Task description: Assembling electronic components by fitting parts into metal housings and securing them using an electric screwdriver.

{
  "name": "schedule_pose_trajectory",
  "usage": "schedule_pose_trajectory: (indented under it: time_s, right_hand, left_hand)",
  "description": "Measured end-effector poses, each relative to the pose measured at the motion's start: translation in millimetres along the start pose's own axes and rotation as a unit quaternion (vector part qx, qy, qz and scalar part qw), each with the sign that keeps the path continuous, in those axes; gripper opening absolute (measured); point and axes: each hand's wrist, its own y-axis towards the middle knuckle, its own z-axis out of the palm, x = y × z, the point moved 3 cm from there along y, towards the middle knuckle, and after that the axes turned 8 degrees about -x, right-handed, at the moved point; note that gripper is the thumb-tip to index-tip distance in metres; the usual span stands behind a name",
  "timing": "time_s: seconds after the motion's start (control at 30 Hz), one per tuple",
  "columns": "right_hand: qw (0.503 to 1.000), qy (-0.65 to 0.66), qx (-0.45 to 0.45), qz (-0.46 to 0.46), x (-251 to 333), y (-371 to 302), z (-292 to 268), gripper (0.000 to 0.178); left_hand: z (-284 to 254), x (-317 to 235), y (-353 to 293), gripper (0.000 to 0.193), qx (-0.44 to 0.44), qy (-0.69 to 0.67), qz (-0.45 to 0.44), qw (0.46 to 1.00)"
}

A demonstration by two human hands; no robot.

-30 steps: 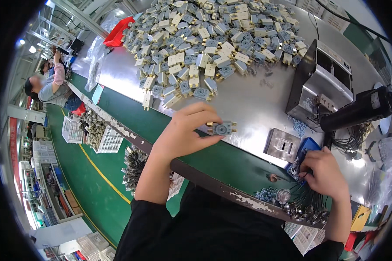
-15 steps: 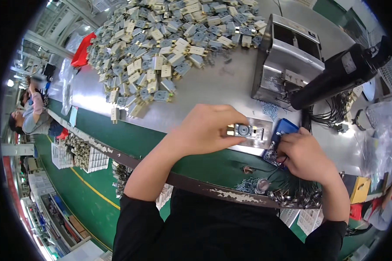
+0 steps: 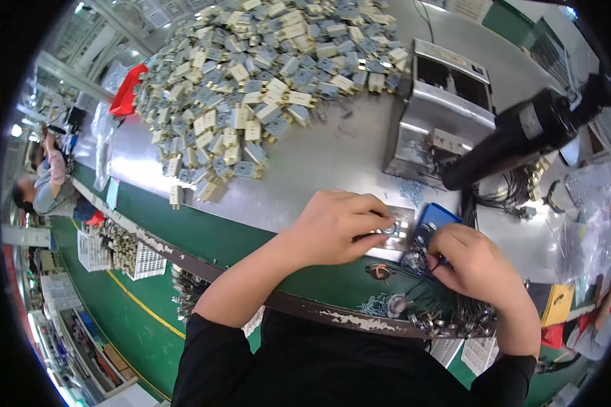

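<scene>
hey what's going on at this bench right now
Someone is working at a metal bench with both hands. Their left hand holds a small grey part, mostly hidden by the fingers, at a flat metal block. Their right hand is at the near end of a blue tray; whatever it pinches is too small to tell. A big pile of grey and cream parts lies farther back.
</scene>
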Motion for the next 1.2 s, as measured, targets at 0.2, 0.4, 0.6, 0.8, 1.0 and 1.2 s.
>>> schedule_pose_trajectory:
  time_s: [0.2, 0.4, 0.6, 0.8, 1.0, 1.2]
  right_hand:
    - [0.998, -0.056, -0.017, -0.01, 18.2, 4.4, -0.5, 0.04]
    - [0.997, -0.064, 0.018, -0.036, 23.2, 4.7, -3.1, 0.042]
    - [0.996, -0.063, 0.043, -0.041, 26.6, 10.6, -10.0, 0.027]
    - [0.999, -0.036, 0.003, -0.03, 34.6, 11.9, -8.2, 0.022]
    - [0.998, -0.023, 0.032, -0.04, 38.0, 11.1, -3.2, 0.026]
    - [0.996, 0.033, 0.067, -0.051, 27.3, 11.4, -7.0, 0.026]
  left_hand:
    - [-38.4, 46.4, 12.1, 0.022, -0.132, 0.099, -0.152, 0.975]
    - [-45.7, 88.6, 22.4, 0.027, -0.113, 0.256, -0.217, 0.935]
    - [-41.1, 99.4, 17.9, 0.029, -0.086, 0.195, -0.226, 0.951]
    - [-44.1, 86.3, 22.6, 0.026, -0.12, 0.13, -0.228, 0.957]
    - [-48.0, 95.5, 27.4, 0.024, -0.082, 0.161, -0.193, 0.964]
    - [-59.4, 88.5, 15.7, 0.021, -0.053, 0.18, -0.192, 0.963]
